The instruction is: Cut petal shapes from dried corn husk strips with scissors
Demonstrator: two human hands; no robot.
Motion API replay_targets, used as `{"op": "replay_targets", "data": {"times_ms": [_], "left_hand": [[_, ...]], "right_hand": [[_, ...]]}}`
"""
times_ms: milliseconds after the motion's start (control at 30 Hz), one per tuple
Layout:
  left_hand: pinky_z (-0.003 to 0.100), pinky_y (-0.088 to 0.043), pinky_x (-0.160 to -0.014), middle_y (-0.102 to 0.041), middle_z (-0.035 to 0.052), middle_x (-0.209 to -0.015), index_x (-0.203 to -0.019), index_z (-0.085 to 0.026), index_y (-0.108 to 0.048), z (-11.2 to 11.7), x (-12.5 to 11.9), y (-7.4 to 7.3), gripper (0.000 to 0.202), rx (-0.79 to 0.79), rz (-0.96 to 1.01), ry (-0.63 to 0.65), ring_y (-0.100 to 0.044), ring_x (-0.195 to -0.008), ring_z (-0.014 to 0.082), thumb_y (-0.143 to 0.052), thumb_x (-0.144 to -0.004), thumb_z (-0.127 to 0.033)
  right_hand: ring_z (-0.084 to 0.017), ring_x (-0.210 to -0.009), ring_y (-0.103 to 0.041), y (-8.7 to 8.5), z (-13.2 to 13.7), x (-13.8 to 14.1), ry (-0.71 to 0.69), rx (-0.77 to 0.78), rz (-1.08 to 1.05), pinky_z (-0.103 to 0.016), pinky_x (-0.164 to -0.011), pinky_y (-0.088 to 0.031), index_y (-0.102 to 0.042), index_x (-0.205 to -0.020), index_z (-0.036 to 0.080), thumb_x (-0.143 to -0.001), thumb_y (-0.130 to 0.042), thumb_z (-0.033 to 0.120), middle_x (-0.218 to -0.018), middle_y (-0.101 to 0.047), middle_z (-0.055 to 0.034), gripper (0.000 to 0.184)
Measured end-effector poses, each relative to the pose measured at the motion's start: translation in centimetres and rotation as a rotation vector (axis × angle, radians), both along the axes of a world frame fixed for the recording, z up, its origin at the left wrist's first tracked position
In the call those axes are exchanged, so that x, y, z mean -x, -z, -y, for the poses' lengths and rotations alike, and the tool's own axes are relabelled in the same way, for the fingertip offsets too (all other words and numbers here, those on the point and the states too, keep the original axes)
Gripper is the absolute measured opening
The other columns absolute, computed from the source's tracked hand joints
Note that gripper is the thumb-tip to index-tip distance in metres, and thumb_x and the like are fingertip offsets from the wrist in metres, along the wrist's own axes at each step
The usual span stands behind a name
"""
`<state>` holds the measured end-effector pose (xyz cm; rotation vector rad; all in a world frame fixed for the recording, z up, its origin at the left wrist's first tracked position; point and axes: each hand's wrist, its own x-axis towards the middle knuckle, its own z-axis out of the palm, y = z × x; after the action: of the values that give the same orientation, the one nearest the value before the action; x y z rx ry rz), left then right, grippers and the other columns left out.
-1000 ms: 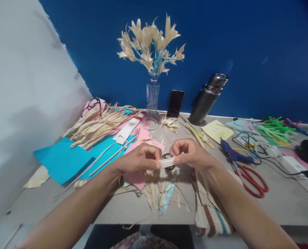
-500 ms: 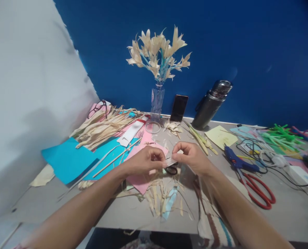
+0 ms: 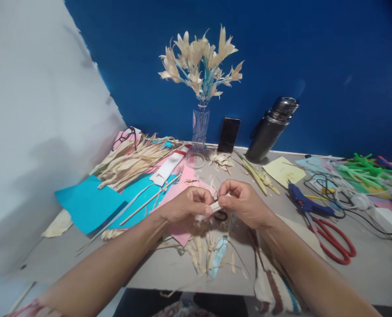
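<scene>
Between my hands is a narrow pale strip (image 3: 215, 206), which looks like dried husk. My left hand (image 3: 190, 205) pinches its left end between thumb and fingers. At the strip's other end, my right hand (image 3: 244, 203) is closed on it with thumb and fingertips. Just below the strip, partly hidden, dark loops (image 3: 220, 216) like small scissor handles lie on the table. Husk scraps (image 3: 199, 253) and a light blue strip (image 3: 218, 257) are scattered nearer to me. Pink paper (image 3: 180, 235) lies partly under my left hand.
A clear bottle (image 3: 201, 127) holds husk flowers (image 3: 199, 57) at the back, beside a phone (image 3: 229, 135) and a leaning flask (image 3: 271, 130). Dried husks (image 3: 133, 160) and blue paper (image 3: 90, 202) lie left. A glue gun (image 3: 306, 201), red-handled scissors (image 3: 338, 240) and cables sit right.
My right hand's fingers have shifted slightly on the pale strip. More of the strip shows between my hands, slanting up to the right. The camera view has tilted slightly.
</scene>
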<state>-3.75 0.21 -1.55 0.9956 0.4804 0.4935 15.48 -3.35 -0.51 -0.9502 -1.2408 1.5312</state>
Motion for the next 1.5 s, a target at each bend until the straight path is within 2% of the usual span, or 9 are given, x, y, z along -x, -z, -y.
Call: {"op": "replay_targets", "data": {"times_ms": [233,433,733,833,967,1200,1300,1400,1500], "left_hand": [[0.023,-0.039,-0.054,-0.058,0.0017,-0.068,-0.076,-0.014,-0.061,-0.7,0.6,-0.8,0.039,-0.028,0.086,0.000,-0.053,-0.057,0.0111,-0.083,-0.058,-0.041],[0.020,-0.039,-0.059,-0.060,0.0007,-0.065,-0.066,-0.012,-0.062,-0.3,-0.1,-0.3,0.025,-0.246,-0.108,-0.043,-0.052,-0.059,0.0084,-0.082,-0.061,-0.026],[0.023,-0.037,-0.049,-0.062,0.0047,-0.069,-0.069,-0.014,-0.058,-0.8,1.2,-0.3,0.039,-0.125,0.008,0.113,-0.054,-0.055,0.0128,-0.081,-0.058,-0.044],[0.022,-0.038,-0.054,-0.061,0.0030,-0.071,-0.078,-0.013,-0.063,-0.4,0.5,-0.8,0.041,-0.191,-0.031,0.028,-0.053,-0.060,0.0115,-0.083,-0.056,-0.041],[0.019,-0.035,-0.050,-0.056,-0.0015,-0.061,-0.066,-0.013,-0.059,0.1,-0.4,-0.6,0.029,-0.219,-0.119,-0.068,-0.047,-0.051,0.0068,-0.082,-0.060,-0.030],[0.030,-0.046,-0.058,-0.063,0.0055,-0.062,-0.058,-0.015,-0.057,-0.9,1.6,-0.4,0.035,-0.086,0.060,0.154,-0.059,-0.059,0.0178,-0.084,-0.054,-0.037],[0.032,-0.048,-0.065,-0.065,0.0085,-0.071,-0.069,-0.013,-0.065,-1.4,1.9,-0.7,0.044,-0.074,0.108,0.138,-0.061,-0.067,0.0201,-0.081,-0.055,-0.052],[0.026,-0.044,-0.059,-0.064,0.0065,-0.073,-0.080,-0.011,-0.068,-1.3,1.3,-0.8,0.048,-0.132,-0.011,0.075,-0.058,-0.063,0.0147,-0.082,-0.056,-0.050],[0.021,-0.038,-0.048,-0.059,0.0006,-0.062,-0.072,-0.012,-0.063,-0.6,0.4,-0.5,0.033,-0.183,-0.183,0.006,-0.050,-0.050,0.0085,-0.082,-0.062,-0.037]], "right_hand": [[-0.010,-0.053,-0.044,-0.3,0.1,0.0,0.031,-0.025,0.025,-0.023,-0.051,-0.034,-0.060,-0.075,0.017,-0.069,-0.081,0.038,-0.061,-0.055,0.0026,0.030],[-0.011,-0.057,-0.046,-0.2,0.6,0.8,-0.018,-0.046,0.136,-0.023,-0.053,-0.035,-0.060,-0.075,0.018,-0.070,-0.080,0.041,-0.066,-0.057,0.0017,0.031],[-0.011,-0.055,-0.046,-0.2,0.2,0.1,0.041,-0.050,0.012,-0.023,-0.052,-0.035,-0.058,-0.075,0.019,-0.067,-0.082,0.040,-0.064,-0.055,0.0031,0.033],[-0.011,-0.056,-0.045,-0.4,0.4,0.1,0.040,-0.081,0.106,-0.023,-0.053,-0.034,-0.059,-0.076,0.018,-0.070,-0.081,0.038,-0.064,-0.055,0.0029,0.030],[-0.010,-0.055,-0.044,-0.4,0.5,0.3,-0.003,-0.066,0.115,-0.023,-0.052,-0.033,-0.059,-0.078,0.018,-0.071,-0.080,0.038,-0.065,-0.054,0.0030,0.030],[-0.010,-0.056,-0.045,-0.5,-0.5,-1.0,0.065,-0.070,-0.073,-0.023,-0.053,-0.033,-0.058,-0.074,0.018,-0.069,-0.082,0.034,-0.063,-0.054,0.0032,0.029],[-0.010,-0.056,-0.045,-0.9,-0.6,-1.5,0.099,-0.093,-0.052,-0.022,-0.054,-0.034,-0.059,-0.074,0.018,-0.070,-0.081,0.032,-0.063,-0.054,0.0034,0.027],[-0.009,-0.056,-0.046,-1.0,-0.3,-1.3,0.062,-0.098,0.100,-0.022,-0.053,-0.034,-0.060,-0.075,0.017,-0.069,-0.082,0.032,-0.065,-0.056,0.0031,0.027],[-0.009,-0.055,-0.047,-0.6,0.0,-0.5,0.070,-0.091,0.184,-0.022,-0.053,-0.036,-0.062,-0.082,0.017,-0.071,-0.080,0.036,-0.066,-0.056,0.0031,0.028]]}}
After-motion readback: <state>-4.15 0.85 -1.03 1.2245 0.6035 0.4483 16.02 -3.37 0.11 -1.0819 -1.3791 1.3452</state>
